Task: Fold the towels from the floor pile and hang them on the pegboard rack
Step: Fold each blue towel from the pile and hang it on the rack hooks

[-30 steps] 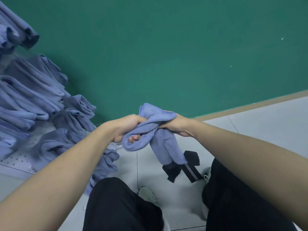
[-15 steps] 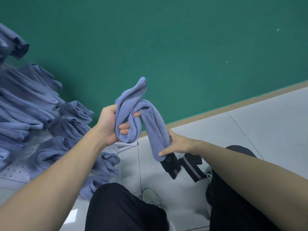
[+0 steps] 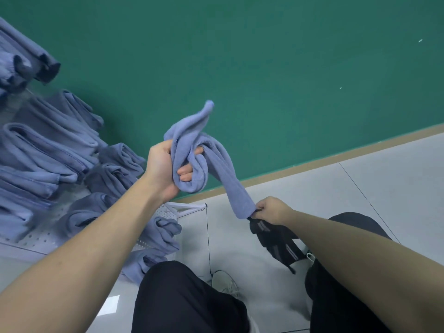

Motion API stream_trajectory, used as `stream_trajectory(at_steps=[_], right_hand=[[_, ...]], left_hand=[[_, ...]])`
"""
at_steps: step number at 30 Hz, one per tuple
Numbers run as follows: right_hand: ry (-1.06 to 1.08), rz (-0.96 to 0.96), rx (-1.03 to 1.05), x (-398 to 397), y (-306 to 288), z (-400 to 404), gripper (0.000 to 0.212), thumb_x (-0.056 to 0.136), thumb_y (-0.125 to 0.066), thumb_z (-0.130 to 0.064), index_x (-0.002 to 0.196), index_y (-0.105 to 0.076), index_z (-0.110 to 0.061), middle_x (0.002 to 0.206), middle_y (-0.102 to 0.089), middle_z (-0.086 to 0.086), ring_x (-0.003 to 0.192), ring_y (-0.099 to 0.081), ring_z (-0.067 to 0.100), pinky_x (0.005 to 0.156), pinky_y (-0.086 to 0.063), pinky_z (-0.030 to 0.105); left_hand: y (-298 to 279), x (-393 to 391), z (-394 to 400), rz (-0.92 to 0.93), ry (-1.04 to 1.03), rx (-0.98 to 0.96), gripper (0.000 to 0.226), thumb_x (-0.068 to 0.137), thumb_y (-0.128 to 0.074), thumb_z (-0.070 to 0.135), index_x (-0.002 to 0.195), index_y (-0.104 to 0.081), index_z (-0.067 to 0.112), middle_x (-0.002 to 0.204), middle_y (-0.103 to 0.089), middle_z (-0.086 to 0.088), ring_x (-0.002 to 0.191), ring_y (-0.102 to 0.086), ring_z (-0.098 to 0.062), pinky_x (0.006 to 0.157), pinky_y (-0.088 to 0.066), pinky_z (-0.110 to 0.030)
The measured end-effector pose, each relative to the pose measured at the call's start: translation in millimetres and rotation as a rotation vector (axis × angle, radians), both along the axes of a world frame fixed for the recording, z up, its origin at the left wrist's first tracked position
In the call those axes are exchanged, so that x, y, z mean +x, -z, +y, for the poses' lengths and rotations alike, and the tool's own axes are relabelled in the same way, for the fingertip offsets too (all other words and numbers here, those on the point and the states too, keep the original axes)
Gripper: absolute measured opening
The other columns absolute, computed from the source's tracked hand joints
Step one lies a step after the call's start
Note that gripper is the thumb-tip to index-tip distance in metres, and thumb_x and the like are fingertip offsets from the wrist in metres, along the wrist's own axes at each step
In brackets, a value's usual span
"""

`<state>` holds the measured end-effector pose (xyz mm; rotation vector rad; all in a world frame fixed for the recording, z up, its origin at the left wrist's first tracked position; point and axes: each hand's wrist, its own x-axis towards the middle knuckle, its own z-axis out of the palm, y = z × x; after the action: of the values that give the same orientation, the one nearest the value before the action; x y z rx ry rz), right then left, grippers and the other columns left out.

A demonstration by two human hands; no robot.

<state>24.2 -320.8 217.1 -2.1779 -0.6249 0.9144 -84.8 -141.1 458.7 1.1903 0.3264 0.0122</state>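
Since half a second ago our right hand [image 3: 270, 210] has slid down the soft blue-grey terry towel [image 3: 217, 169] to its lower end, where its fingers now pinch the cloth at the black striped tag [image 3: 276, 243], and we have drawn the roll out longer. Our left hand [image 3: 163, 168] holds the bunched upper part, fingers curled through a loop of it, just right of the white perforated pegboard rack [image 3: 43, 236]. We judge the towel light, limp and grippy, so it will sag wherever unsupported; taking it at both ends keeps the fold tidy. On that rack hang many folded blue-grey towels [image 3: 48, 150], crowding its pegs, so a free peg may be hard to reach. Beyond the rack stands a green wall [image 3: 264, 68]; below it lies grey tiled floor [image 3: 384, 188].
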Motion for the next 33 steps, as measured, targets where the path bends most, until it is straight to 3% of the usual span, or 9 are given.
stream_trajectory(at_steps=[3, 6, 10, 12, 14, 18, 23, 27, 33], right_hand=[[-0.021, -0.012, -0.115, 2, 8, -8, 0.008, 0.089, -0.069, -0.024, 0.086, -0.073, -0.018, 0.084, -0.07, 0.002, 0.077, -0.061, 0.019, 0.07, -0.048, 0.025], [0.066, 0.01, -0.011, 3, 0, 0, 0.007, 0.091, -0.067, -0.019, 0.093, -0.073, -0.02, 0.078, -0.069, -0.004, 0.064, -0.059, 0.011, 0.065, -0.049, 0.021], [0.306, 0.151, 0.199, 12, -21, 11, 0.044, 0.092, -0.066, -0.009, 0.135, -0.06, -0.014, 0.117, -0.07, 0.004, 0.087, -0.061, 0.016, 0.08, -0.052, 0.026], [0.334, 0.211, 0.216, 12, -31, 11, 0.058, 0.094, -0.059, -0.005, 0.148, -0.045, -0.017, 0.119, -0.065, 0.002, 0.089, -0.056, 0.016, 0.072, -0.046, 0.022], [0.421, 0.25, 0.315, 11, -43, 10, 0.048, 0.097, -0.052, -0.009, 0.144, -0.05, -0.019, 0.1, -0.063, -0.002, 0.083, -0.057, 0.014, 0.075, -0.05, 0.024], [0.519, 0.384, 0.589, 3, -89, 11, 0.027, 0.101, -0.051, -0.031, 0.125, -0.062, -0.022, 0.102, -0.068, 0.002, 0.084, -0.063, 0.016, 0.08, -0.055, 0.032], [0.307, 0.45, 0.709, -4, -144, 16, 0.041, 0.097, -0.051, -0.057, 0.116, -0.065, -0.023, 0.093, -0.072, -0.002, 0.075, -0.065, 0.015, 0.072, -0.053, 0.031], [0.257, 0.232, 0.689, -7, -171, 21, 0.009, 0.095, -0.065, -0.023, 0.101, -0.059, -0.02, 0.084, -0.067, -0.002, 0.077, -0.064, 0.012, 0.071, -0.054, 0.027], [0.265, -0.009, 0.666, 5, -214, 19, 0.016, 0.092, -0.05, -0.004, 0.093, -0.05, -0.02, 0.073, -0.055, -0.003, 0.073, -0.052, 0.014, 0.065, -0.05, 0.025]], left_hand=[[-1, 3, 7, -0.05, -0.071, -0.006, 0.027, 0.084, -0.037, 0.017, 0.067, -0.055, 0.005, 0.046, -0.036, -0.001, 0.033, -0.029, -0.009, 0.032, -0.02, -0.018], [0, 1, 13, 0.052, -0.032, 0.09, 0.028, 0.088, -0.034, 0.016, 0.07, -0.054, 0.006, 0.046, -0.034, -0.001, 0.033, -0.028, -0.009, 0.034, -0.018, -0.018], [16, -1, 11, 0.135, -0.009, 0.109, 0.015, 0.082, -0.041, 0.015, 0.072, -0.05, 0.008, 0.049, -0.034, 0.0, 0.035, -0.029, -0.011, 0.036, -0.018, -0.019], [24, 0, 11, 0.165, -0.013, 0.117, 0.02, 0.084, -0.04, 0.013, 0.068, -0.052, 0.007, 0.048, -0.035, -0.002, 0.035, -0.03, -0.013, 0.036, -0.019, -0.02], [32, 1, 9, 0.206, -0.018, 0.177, 0.032, 0.092, -0.036, 0.011, 0.067, -0.054, 0.005, 0.047, -0.039, -0.004, 0.035, -0.031, -0.013, 0.037, -0.021, -0.02], [48, 1, -5, 0.26, 0.012, 0.39, 0.022, 0.1, -0.044, 0.014, 0.085, -0.056, 0.002, 0.054, -0.051, -0.012, 0.043, -0.045, -0.023, 0.042, -0.04, -0.026], [47, 1, -17, 0.278, 0.15, 0.43, 0.022, 0.102, -0.049, 0.02, 0.097, -0.059, 0.0, 0.071, -0.059, -0.025, 0.06, -0.056, -0.031, 0.059, -0.052, -0.037], [36, -1, -17, 0.305, 0.194, 0.51, 0.028, 0.104, -0.045, 0.021, 0.094, -0.058, -0.002, 0.076, -0.064, -0.026, 0.065, -0.063, -0.033, 0.061, -0.057, -0.039], [20, -4, -3, 0.249, -0.123, 0.384, 0.019, 0.107, -0.044, 0.02, 0.118, -0.059, 0.018, 0.105, -0.074, -0.004, 0.09, -0.071, -0.018, 0.075, -0.057, -0.031]])
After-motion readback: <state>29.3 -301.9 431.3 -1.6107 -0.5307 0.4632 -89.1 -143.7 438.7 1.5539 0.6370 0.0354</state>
